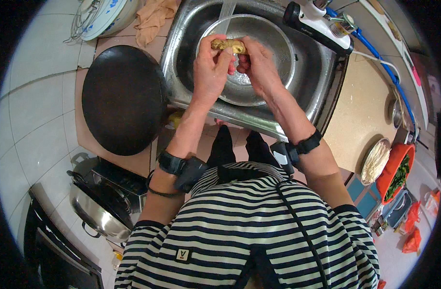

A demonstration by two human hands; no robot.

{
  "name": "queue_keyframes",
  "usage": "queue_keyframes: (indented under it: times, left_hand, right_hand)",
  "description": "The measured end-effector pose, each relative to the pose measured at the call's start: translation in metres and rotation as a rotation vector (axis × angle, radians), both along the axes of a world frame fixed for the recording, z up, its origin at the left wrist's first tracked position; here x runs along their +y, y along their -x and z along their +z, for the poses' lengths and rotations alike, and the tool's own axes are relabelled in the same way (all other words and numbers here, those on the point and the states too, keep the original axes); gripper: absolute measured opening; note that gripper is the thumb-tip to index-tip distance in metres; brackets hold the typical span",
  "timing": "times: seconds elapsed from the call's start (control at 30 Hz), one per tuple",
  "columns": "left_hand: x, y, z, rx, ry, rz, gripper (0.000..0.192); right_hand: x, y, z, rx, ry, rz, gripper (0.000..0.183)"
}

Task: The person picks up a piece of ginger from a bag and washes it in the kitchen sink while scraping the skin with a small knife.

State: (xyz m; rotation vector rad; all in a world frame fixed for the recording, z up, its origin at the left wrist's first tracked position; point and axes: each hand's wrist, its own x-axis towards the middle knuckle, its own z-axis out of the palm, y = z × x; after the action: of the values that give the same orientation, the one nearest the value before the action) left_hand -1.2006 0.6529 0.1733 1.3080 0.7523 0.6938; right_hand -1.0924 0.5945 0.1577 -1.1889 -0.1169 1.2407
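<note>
A knobbly piece of ginger root (227, 46) is held between both hands, its skin brownish with a paler yellow patch. My left hand (212, 61) grips its left end, the thumb lying along its near side. The fingers of my right hand (256, 59) close around the other end and hide part of it. Both hands are over a round metal basin (278, 77) standing in the stainless steel sink (314, 90). A stream of water (226, 14) falls into the basin just beyond my left hand.
Left of the sink lies a large black pan or lid (123, 101). A cloth (155, 20) is behind it. A white and black tap-mounted device (316, 29) overhangs the sink's right side. Farther right are a bowl of pale shreds (376, 162) and a red basin with leafy greens (382, 180).
</note>
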Motion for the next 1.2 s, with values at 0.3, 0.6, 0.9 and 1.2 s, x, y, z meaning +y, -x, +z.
queue_keyframes:
  times: [0.3, 0.6, 0.9, 1.2]
  left_hand:
    - [0.029, 0.01, 0.013, -0.016, 0.07, -0.151, 0.029]
    - [0.013, 0.01, 0.03, 0.027, -0.021, -0.226, 0.027]
    - [0.01, -0.01, 0.017, -0.279, 0.288, -0.104, 0.015]
    - [0.013, -0.034, 0.02, -0.094, 0.358, 0.091, 0.024]
  right_hand:
    - [-0.02, -0.007, 0.013, -0.277, -0.259, 0.204, 0.025]
    - [-0.025, -0.02, 0.018, -0.736, -0.305, 0.262, 0.027]
    - [-0.02, -0.005, 0.036, -1.263, -0.179, 0.174, 0.027]
    - [0.002, -0.018, 0.012, -1.667, -0.213, -0.036, 0.013]
